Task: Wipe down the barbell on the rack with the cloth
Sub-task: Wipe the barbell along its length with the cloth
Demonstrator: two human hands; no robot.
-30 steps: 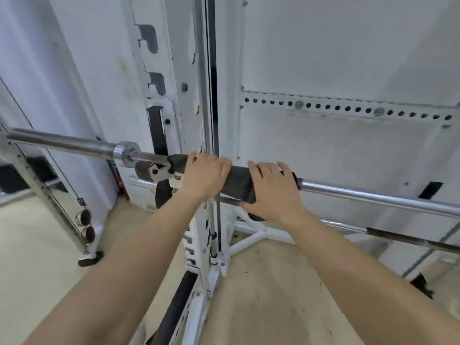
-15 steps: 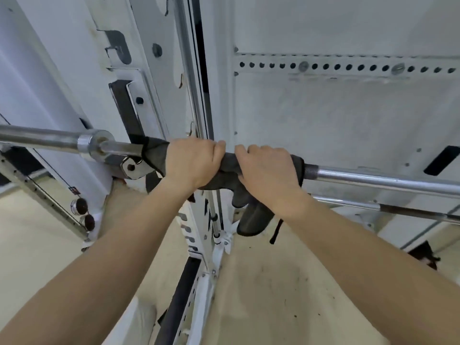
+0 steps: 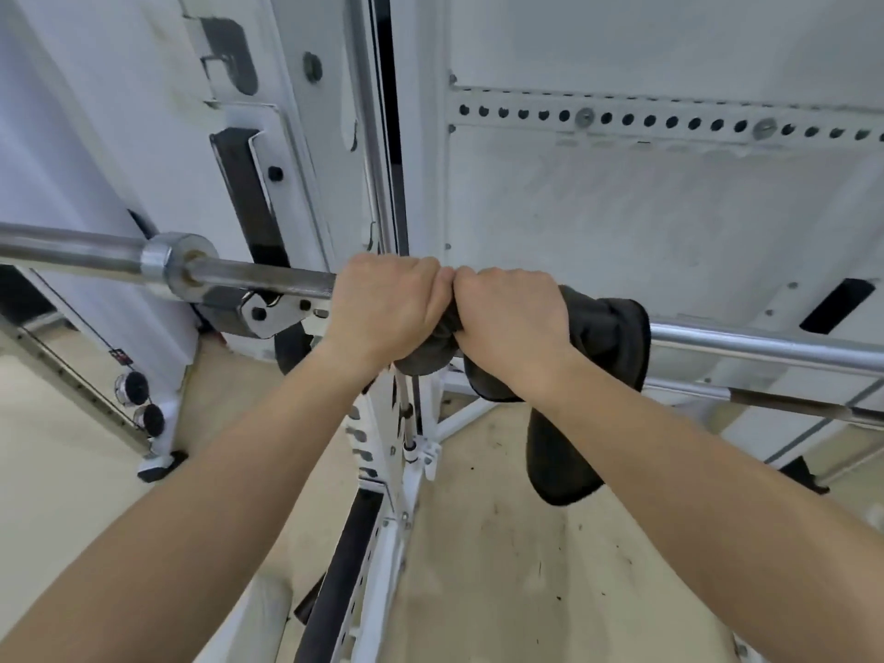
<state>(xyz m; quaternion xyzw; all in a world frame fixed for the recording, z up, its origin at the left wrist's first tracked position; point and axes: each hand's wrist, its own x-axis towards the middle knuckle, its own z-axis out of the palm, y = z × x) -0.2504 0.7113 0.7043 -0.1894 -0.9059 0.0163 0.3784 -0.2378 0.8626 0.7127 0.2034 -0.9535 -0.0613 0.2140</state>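
A steel barbell (image 3: 765,347) lies across the white rack (image 3: 296,136), running from the left edge to the right edge. Its collar (image 3: 177,268) sits left of the rack's hook (image 3: 268,315). A dark grey cloth (image 3: 607,337) is wrapped over the bar at the middle, and a long end of it hangs down below my right wrist. My left hand (image 3: 387,311) and my right hand (image 3: 509,318) grip the cloth on the bar side by side, knuckles touching. The bar under both hands is hidden.
A white upright post (image 3: 382,471) with holes stands right below my hands. A second thinner bar (image 3: 789,404) runs lower at the right. Two plate pegs (image 3: 138,401) stick out at the left. A perforated strip crosses the white wall panel (image 3: 669,208). The floor is beige.
Both hands slid to the right along the bar with the cloth, baring the shaft next to the collar. The cloth has bunched up and more of it hangs down at the right.
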